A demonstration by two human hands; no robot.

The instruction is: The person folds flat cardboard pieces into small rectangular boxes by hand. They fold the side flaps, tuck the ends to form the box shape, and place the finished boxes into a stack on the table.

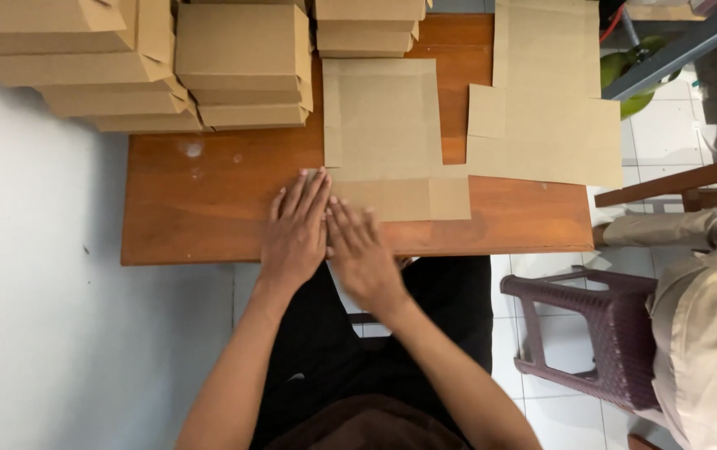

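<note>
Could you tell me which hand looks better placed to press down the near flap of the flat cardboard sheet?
Probably the right hand: it lies flat on the near flap, while the left hand only touches the cardboard sheet's corner.

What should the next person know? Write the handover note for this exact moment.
Left hand: flat, palm down, fingertips at the near flap's left end.
Right hand: flat beside it, pressing the near flap of the flat cardboard box blank.
The blank lies open on the wooden table; no sides are raised.
Done: folded cardboard boxes stacked at the table's far left.
Left: this blank, plus another flat cardboard sheet on the right.
</note>
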